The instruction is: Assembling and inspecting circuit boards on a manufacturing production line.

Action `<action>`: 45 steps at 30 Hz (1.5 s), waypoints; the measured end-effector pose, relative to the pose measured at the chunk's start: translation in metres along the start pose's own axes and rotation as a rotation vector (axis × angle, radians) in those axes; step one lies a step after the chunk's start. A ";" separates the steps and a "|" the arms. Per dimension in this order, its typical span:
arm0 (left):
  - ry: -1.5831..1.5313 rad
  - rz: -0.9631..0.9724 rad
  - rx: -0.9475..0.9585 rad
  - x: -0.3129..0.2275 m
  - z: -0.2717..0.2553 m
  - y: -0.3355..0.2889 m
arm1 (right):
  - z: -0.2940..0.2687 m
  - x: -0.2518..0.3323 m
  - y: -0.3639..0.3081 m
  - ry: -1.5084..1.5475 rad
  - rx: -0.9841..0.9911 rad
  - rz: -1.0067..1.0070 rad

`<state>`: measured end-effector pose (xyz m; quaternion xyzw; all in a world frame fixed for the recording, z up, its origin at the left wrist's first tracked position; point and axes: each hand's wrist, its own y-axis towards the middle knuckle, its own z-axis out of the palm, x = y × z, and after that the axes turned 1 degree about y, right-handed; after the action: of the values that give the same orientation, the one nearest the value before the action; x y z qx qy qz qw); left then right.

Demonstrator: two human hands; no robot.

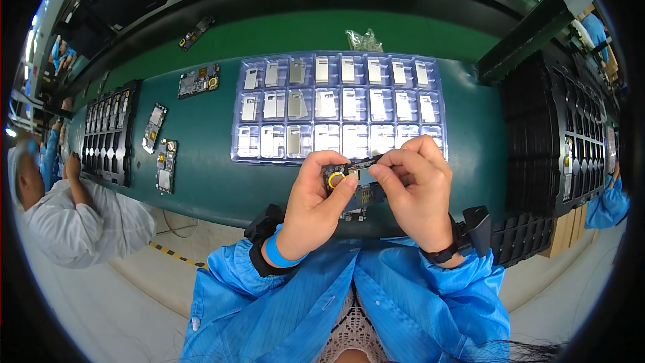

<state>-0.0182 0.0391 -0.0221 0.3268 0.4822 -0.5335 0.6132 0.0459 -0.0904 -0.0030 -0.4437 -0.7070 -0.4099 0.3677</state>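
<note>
My left hand (314, 205) grips a small dark circuit board (366, 195) with a yellow ring at its left end, thumb on top and fingers behind. At the board's upper right edge, my right hand (420, 191) has thumb and forefinger pinched together. Whether a small part sits between those fingertips I cannot make out. Just beyond both hands lies a see-through compartment tray (237, 141), its pockets filled with thin silvery metal plates (326, 104). Part of the board's lower side shows below my fingers, over the bench edge.
On the green bench (470, 114) lie loose circuit boards (199, 82) to the left. A black slotted tray (111, 131) stands at far left, stacked black trays (544, 141) at right. A crumpled plastic bag (363, 40) lies behind. Another person (94, 222) sits at left.
</note>
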 end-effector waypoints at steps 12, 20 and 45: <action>0.026 -0.008 0.032 0.000 -0.003 0.000 | -0.008 0.008 0.004 -0.115 0.030 0.046; -0.017 0.000 0.046 -0.001 -0.004 -0.001 | -0.015 -0.006 0.006 0.030 0.091 0.010; 0.133 -0.125 -0.011 0.001 -0.003 0.007 | -0.015 -0.016 0.006 0.180 0.227 0.383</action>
<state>-0.0127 0.0431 -0.0253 0.3275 0.5441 -0.5454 0.5470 0.0593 -0.1078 -0.0097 -0.4873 -0.6157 -0.2884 0.5479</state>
